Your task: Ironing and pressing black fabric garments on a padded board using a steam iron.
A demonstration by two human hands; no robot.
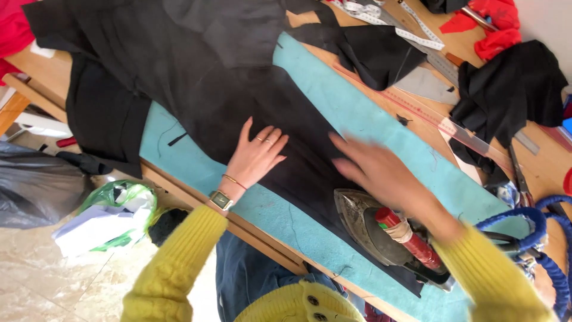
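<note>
**Two hands flat on black cloth, iron parked beside them**

The left hand (256,156) lies palm down at the centre of the frame, fingers spread and pressed flat on the black cloth (202,83). It wears rings, a thin bracelet and a square watch (220,200) at the wrist, above a yellow sleeve (173,268).

The right hand (375,170), just right of centre, is blurred. It looks open and flat on the same cloth, fingers reaching toward the left of the frame; it holds nothing.

The black cloth runs from the upper left of the frame down to the lower right, draped over a turquoise pad (357,107) that covers the wooden table (53,74). Its upper part hangs over the table's edge at the left.

Just below the right hand, at lower centre right, an iron (369,229) with a red handle rests on the cloth, touching neither hand. A blue hose (536,220) coils at the right edge.

Further black scraps (506,89) lie at upper right, with a tape measure (411,27), a long ruler (417,110) and red cloth (497,24). On the floor at lower left sit a dark bag (36,185) and a green bag (116,214).
</note>
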